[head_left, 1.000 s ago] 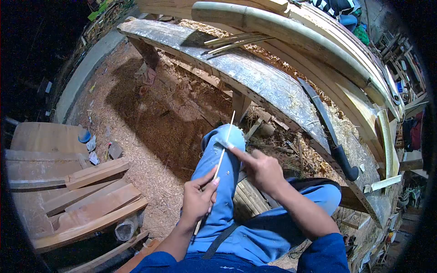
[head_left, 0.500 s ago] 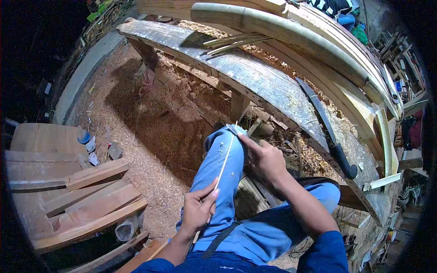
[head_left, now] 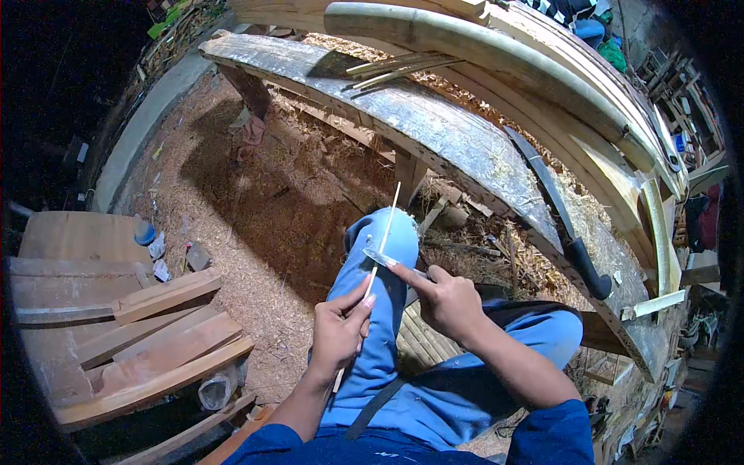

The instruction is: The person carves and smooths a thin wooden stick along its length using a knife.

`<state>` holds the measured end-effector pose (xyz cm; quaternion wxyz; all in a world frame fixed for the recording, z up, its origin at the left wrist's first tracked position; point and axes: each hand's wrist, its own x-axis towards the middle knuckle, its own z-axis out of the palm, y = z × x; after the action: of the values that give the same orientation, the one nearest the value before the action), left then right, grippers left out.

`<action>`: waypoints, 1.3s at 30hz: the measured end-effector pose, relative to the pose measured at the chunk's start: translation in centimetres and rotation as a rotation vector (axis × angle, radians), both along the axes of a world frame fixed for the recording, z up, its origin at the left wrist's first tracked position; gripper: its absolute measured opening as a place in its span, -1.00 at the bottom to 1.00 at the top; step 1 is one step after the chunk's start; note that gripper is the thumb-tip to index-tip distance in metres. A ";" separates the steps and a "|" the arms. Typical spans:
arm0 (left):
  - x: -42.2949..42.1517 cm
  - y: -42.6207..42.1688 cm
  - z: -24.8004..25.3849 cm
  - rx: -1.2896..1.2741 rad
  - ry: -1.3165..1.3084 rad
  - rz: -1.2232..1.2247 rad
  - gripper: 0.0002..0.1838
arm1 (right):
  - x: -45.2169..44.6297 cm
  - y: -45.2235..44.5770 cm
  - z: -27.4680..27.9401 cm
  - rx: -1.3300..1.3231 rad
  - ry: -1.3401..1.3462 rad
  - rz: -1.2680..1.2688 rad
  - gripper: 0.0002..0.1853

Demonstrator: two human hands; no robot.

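A thin pale stick point(head_left: 393, 208) runs up along the blue-trousered thigh to the knee. My left hand point(head_left: 339, 332) pinches it around its middle, and its lower end sticks out below the wrist. My right hand point(head_left: 449, 301) is closed around a small knife point(head_left: 378, 256), index finger stretched along the blade. The blade lies across the stick just above my left fingers. Most of the knife's handle is hidden in my right palm. Small pale shavings dot the trousers.
Ahead, a long worn bench point(head_left: 434, 128) carries thin strips point(head_left: 403, 65) and a big black-handled knife point(head_left: 554, 198). Behind it lies a thick bamboo pole point(head_left: 496, 62). Wooden blocks point(head_left: 170, 341) are stacked at left. Shavings cover the ground point(head_left: 248, 294). Part of another person point(head_left: 589, 31) shows at top right.
The knife first moved up the stick toward the knee's tip, then came back down near my left hand. My left hand has stayed nearly in place, holding the stick.
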<state>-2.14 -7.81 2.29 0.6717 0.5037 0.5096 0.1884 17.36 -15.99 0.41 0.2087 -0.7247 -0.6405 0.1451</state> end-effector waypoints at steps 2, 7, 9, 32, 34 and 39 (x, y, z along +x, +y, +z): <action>-0.6 -0.5 -0.2 0.006 -0.003 -0.005 -0.63 | 0.2 0.2 -0.4 -0.022 -0.007 0.004 -0.18; -0.8 -0.9 0.5 0.003 0.014 -0.006 -0.63 | -0.2 0.1 -0.6 -0.054 -0.045 0.017 -0.16; -0.8 -0.9 0.7 -0.010 0.023 0.006 -0.63 | -0.2 0.3 -0.9 -0.056 -0.062 0.018 -0.17; 0.1 0.2 0.1 0.031 0.033 -0.028 -0.63 | 1.0 1.1 -0.9 -0.037 -0.018 0.002 -0.13; 0.1 0.2 0.1 0.009 0.030 -0.008 -0.63 | 1.2 1.6 -0.8 -0.077 -0.041 0.021 -0.15; 0.3 0.0 0.7 -0.017 0.041 0.024 -0.64 | 2.2 3.0 -1.5 -0.063 -0.040 -0.011 -0.17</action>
<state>-1.84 -7.81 3.02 0.6631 0.4955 0.5308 0.1817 19.54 -12.98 -1.10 0.1736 -0.7372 -0.6356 0.1497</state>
